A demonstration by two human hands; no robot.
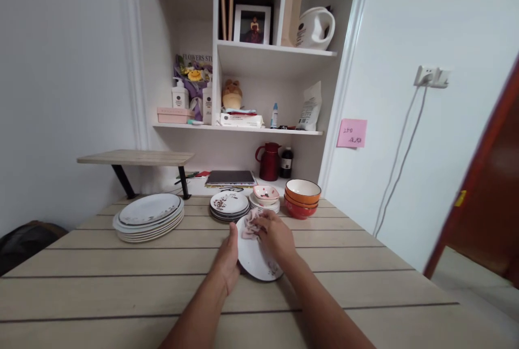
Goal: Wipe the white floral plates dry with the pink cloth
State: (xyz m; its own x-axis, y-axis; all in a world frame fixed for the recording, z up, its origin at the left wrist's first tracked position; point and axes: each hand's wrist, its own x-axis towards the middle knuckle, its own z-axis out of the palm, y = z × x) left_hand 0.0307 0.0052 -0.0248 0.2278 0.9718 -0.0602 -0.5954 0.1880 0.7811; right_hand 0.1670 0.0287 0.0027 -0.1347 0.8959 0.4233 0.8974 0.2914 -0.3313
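A white plate (pixel 253 258) with a small floral print is tilted up over the middle of the table. My left hand (pixel 227 260) grips its left edge, thumb at the rim and the other fingers mostly hidden behind it. A crumpled pale pink cloth (pixel 250 225) lies against the upper part of the plate, pinched in the fingers of my right hand (pixel 277 234). Just beyond the plate stand a stack of small dark-rimmed plates (pixel 229 203) and a pink patterned bowl (pixel 265 193) on white dishes.
Large white plates (pixel 149 211) are stacked at the left, near a raised wooden shelf (pixel 135 157). Orange and red bowls (pixel 302 192) stand nested at the right. Behind are a dark red jug (pixel 269 162), a dark bottle (pixel 286 163) and a flat dark item (pixel 231 177).
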